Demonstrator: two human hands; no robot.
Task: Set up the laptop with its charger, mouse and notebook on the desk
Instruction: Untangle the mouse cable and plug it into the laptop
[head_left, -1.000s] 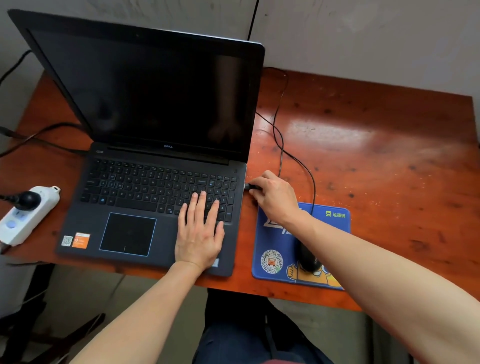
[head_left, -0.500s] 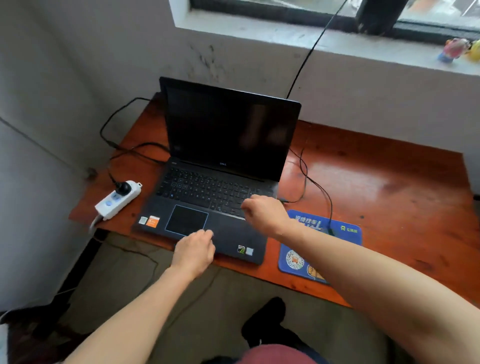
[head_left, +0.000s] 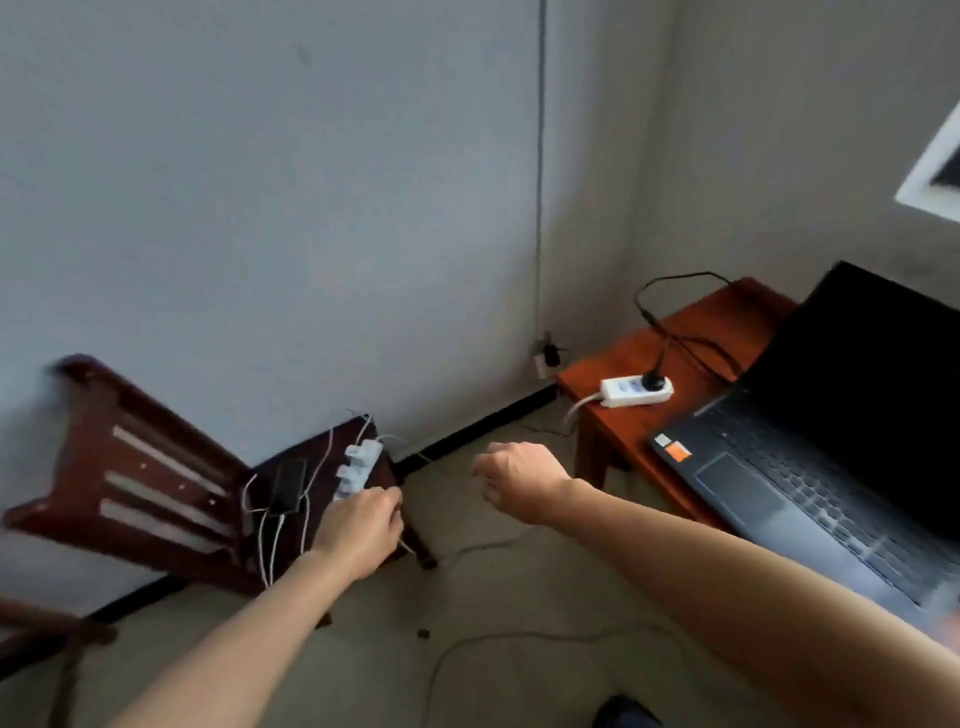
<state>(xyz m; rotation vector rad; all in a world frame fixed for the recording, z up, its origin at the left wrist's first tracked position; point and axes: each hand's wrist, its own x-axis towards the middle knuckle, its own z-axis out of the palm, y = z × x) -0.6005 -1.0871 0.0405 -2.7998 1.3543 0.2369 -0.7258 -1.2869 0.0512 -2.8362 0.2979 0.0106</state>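
The open dark laptop (head_left: 810, 467) stands on the red-brown desk (head_left: 613, 415) at the right, its screen black. On the desk's left end lies a white power strip (head_left: 618, 395) with the black charger plug (head_left: 653, 383) in it; the charger's black cable (head_left: 675, 332) loops behind. My left hand (head_left: 358, 530) reaches down to a dark wooden chair's seat (head_left: 317, 467), its fingers bent at the near end of a second white power strip (head_left: 358, 465); what they touch is hidden. My right hand (head_left: 519, 478) hovers over the floor, left of the desk, loosely closed with nothing in it. Mouse and notebook are out of view.
The chair (head_left: 145, 467) leans at the wall on the left; its seat carries a dark phone (head_left: 288, 486) and several white cables. A wall socket (head_left: 545, 358) sits in the corner. A thin cable (head_left: 493, 639) trails over the floor below my arms.
My view has swung left, from the desk to the chair. Both hands have left the laptop; the left one now reaches the chair's power strip and the right one hangs in the air.
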